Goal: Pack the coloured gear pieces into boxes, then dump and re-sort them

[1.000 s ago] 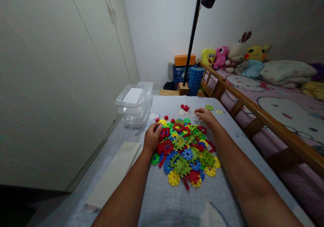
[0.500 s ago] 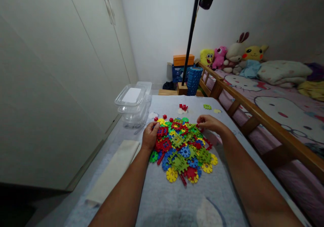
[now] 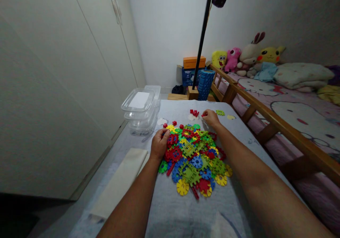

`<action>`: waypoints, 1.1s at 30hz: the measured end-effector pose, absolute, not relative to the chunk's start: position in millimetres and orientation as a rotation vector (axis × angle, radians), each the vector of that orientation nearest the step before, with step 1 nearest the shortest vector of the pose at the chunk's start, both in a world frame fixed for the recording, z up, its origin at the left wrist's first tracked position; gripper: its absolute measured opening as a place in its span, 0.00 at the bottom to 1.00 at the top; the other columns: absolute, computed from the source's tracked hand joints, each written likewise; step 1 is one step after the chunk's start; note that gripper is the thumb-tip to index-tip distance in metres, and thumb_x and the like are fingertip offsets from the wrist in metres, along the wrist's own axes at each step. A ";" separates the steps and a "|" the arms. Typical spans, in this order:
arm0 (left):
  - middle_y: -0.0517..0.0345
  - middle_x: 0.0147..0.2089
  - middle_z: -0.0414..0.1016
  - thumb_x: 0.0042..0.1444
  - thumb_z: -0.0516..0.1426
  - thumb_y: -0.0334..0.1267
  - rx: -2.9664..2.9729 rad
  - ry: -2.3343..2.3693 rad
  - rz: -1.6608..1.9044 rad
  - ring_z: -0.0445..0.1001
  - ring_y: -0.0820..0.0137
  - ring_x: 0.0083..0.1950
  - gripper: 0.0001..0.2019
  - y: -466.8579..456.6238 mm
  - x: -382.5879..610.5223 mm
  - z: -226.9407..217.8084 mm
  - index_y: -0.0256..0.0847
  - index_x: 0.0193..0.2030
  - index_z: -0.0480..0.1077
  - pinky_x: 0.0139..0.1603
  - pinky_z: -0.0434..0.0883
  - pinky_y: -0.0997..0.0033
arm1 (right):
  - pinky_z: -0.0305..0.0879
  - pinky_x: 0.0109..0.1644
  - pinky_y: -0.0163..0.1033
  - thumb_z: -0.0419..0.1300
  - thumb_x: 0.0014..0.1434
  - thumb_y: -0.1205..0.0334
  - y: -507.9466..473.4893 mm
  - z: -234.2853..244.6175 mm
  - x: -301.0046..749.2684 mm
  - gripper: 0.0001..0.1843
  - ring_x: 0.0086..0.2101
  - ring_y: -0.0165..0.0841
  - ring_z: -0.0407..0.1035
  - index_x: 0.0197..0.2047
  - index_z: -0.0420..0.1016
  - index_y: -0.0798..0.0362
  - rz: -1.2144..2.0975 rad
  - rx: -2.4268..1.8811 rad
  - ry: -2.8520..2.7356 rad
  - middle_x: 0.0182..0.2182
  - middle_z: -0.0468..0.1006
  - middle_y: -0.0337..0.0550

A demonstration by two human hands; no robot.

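A heap of plastic building pieces in red, green, blue and yellow covers the middle of the table. At its left edge rests my left hand, fingers curled together against the red square pieces; what they hold, if anything, is hidden. Beyond the heap, my right hand pinches a small red plastic piece. Just left of it lies a small group of red pieces. A single green square piece is to the right of that hand. Loose red pieces sit along the heap's far left edge.
Stacked clear plastic containers with lids stand at the table's back left. A folded cream cloth lies along the left side. The wooden bed rail runs along the right, and a black pole rises behind the table.
My right hand has moved away from the heap's far right edge towards the small red group, carrying a red piece. My left hand has stayed at the heap's left edge.
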State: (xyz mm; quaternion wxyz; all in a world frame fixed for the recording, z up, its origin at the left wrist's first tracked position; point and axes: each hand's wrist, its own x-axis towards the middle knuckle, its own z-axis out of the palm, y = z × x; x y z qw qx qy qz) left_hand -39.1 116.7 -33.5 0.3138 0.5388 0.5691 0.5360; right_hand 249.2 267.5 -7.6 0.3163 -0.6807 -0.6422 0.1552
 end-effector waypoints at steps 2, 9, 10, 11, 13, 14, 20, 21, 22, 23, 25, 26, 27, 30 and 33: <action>0.53 0.44 0.80 0.60 0.55 0.52 1.422 1.505 1.416 0.77 0.62 0.49 0.18 116.5 -38.7 -33.2 0.40 0.42 0.77 0.57 0.70 0.62 | 0.67 0.47 0.39 0.62 0.44 0.74 278.4 -11.0 246.3 0.08 0.38 0.37 0.74 0.28 0.75 0.53 0.381 -1.821 -1.669 0.30 0.80 0.45; 0.53 0.44 0.80 0.60 0.55 0.52 1.426 1.501 1.418 0.77 0.62 0.50 0.17 115.8 -37.6 -32.3 0.41 0.42 0.77 0.57 0.70 0.62 | 0.68 0.54 0.46 0.62 0.44 0.75 306.4 -18.8 228.3 0.14 0.47 0.44 0.75 0.35 0.80 0.53 0.413 -1.803 -1.653 0.35 0.81 0.50; 0.53 0.44 0.80 0.60 0.56 0.51 1.425 1.501 1.422 0.77 0.62 0.50 0.17 115.6 -37.5 -32.4 0.41 0.42 0.77 0.56 0.70 0.62 | 0.68 0.55 0.46 0.62 0.45 0.75 309.0 -18.8 224.6 0.15 0.48 0.45 0.75 0.37 0.81 0.54 0.427 -1.798 -1.653 0.37 0.82 0.51; 0.53 0.44 0.80 0.60 0.56 0.51 1.424 1.501 1.427 0.77 0.62 0.49 0.17 115.5 -37.4 -32.6 0.41 0.42 0.77 0.56 0.70 0.63 | 0.68 0.55 0.45 0.62 0.45 0.76 311.1 -18.5 221.3 0.17 0.48 0.45 0.75 0.39 0.81 0.54 0.440 -1.795 -1.651 0.38 0.82 0.51; 0.53 0.44 0.80 0.60 0.56 0.51 1.430 1.499 1.429 0.77 0.62 0.48 0.17 115.3 -37.4 -32.7 0.40 0.42 0.77 0.55 0.71 0.63 | 0.67 0.55 0.44 0.61 0.46 0.76 312.7 -16.9 216.5 0.22 0.49 0.44 0.75 0.46 0.80 0.55 0.459 -1.796 -1.642 0.41 0.82 0.52; 0.53 0.44 0.79 0.60 0.56 0.51 1.433 1.498 1.429 0.76 0.62 0.48 0.17 115.1 -37.5 -32.7 0.40 0.42 0.76 0.54 0.71 0.63 | 0.67 0.55 0.43 0.61 0.47 0.76 312.0 -15.6 215.3 0.24 0.49 0.44 0.75 0.49 0.80 0.56 0.464 -1.800 -1.637 0.42 0.81 0.53; 0.53 0.44 0.79 0.60 0.55 0.51 1.431 1.495 1.425 0.76 0.62 0.48 0.17 115.3 -38.0 -33.1 0.40 0.42 0.76 0.56 0.70 0.63 | 0.68 0.54 0.40 0.59 0.52 0.72 282.8 -5.3 220.9 0.25 0.48 0.40 0.74 0.55 0.77 0.56 0.465 -1.780 -1.672 0.48 0.81 0.52; 0.52 0.44 0.79 0.60 0.56 0.51 1.429 1.500 1.425 0.76 0.62 0.49 0.17 115.4 -37.9 -33.1 0.40 0.42 0.76 0.56 0.70 0.63 | 0.68 0.53 0.39 0.59 0.53 0.72 274.7 -4.3 222.2 0.23 0.47 0.39 0.75 0.53 0.78 0.55 0.476 -1.761 -1.702 0.47 0.81 0.50; 0.52 0.45 0.79 0.60 0.56 0.51 1.427 1.505 1.426 0.76 0.62 0.49 0.17 115.6 -37.7 -33.1 0.40 0.42 0.76 0.56 0.70 0.63 | 0.68 0.53 0.38 0.59 0.54 0.71 266.3 -3.9 223.2 0.22 0.46 0.38 0.75 0.52 0.78 0.55 0.491 -1.740 -1.762 0.47 0.82 0.49; 0.52 0.45 0.79 0.59 0.56 0.51 1.425 1.509 1.428 0.76 0.62 0.49 0.17 115.8 -37.5 -33.0 0.40 0.42 0.76 0.56 0.70 0.63 | 0.68 0.52 0.37 0.59 0.54 0.71 258.1 -3.9 224.1 0.20 0.46 0.37 0.75 0.51 0.79 0.54 0.511 -1.721 -1.845 0.46 0.82 0.47; 0.52 0.45 0.79 0.59 0.56 0.51 1.422 1.511 1.433 0.76 0.61 0.50 0.17 116.1 -37.3 -33.0 0.40 0.42 0.76 0.57 0.70 0.62 | 0.68 0.52 0.36 0.59 0.53 0.72 243.7 -4.8 225.1 0.19 0.46 0.37 0.76 0.48 0.81 0.53 0.545 -1.696 -2.027 0.46 0.83 0.46; 0.51 0.44 0.79 0.59 0.56 0.51 1.421 1.510 1.436 0.76 0.61 0.50 0.17 116.2 -37.3 -33.1 0.40 0.42 0.76 0.57 0.70 0.62 | 0.68 0.52 0.36 0.60 0.52 0.73 238.1 -5.5 225.3 0.19 0.47 0.37 0.75 0.47 0.82 0.52 0.555 -1.692 -2.102 0.46 0.83 0.45; 0.52 0.44 0.79 0.59 0.56 0.51 1.423 1.507 1.437 0.76 0.61 0.50 0.17 116.3 -37.4 -33.2 0.39 0.42 0.76 0.57 0.70 0.62 | 0.67 0.52 0.36 0.61 0.50 0.74 233.8 -6.1 225.3 0.19 0.47 0.38 0.75 0.45 0.83 0.51 0.559 -1.694 -2.153 0.46 0.83 0.44; 0.52 0.43 0.79 0.59 0.56 0.52 1.435 1.499 1.432 0.76 0.61 0.49 0.18 116.4 -38.0 -34.3 0.39 0.41 0.77 0.57 0.69 0.61 | 0.65 0.52 0.37 0.64 0.46 0.75 228.7 -7.5 225.3 0.16 0.46 0.40 0.74 0.38 0.83 0.51 0.558 -1.707 -2.190 0.43 0.83 0.44; 0.52 0.44 0.80 0.59 0.56 0.52 1.441 1.497 1.431 0.77 0.60 0.49 0.18 116.5 -38.6 -35.1 0.40 0.41 0.77 0.57 0.70 0.59 | 0.65 0.48 0.36 0.66 0.44 0.73 232.3 -8.7 226.3 0.13 0.42 0.38 0.73 0.35 0.82 0.53 0.572 -1.728 -2.191 0.40 0.82 0.45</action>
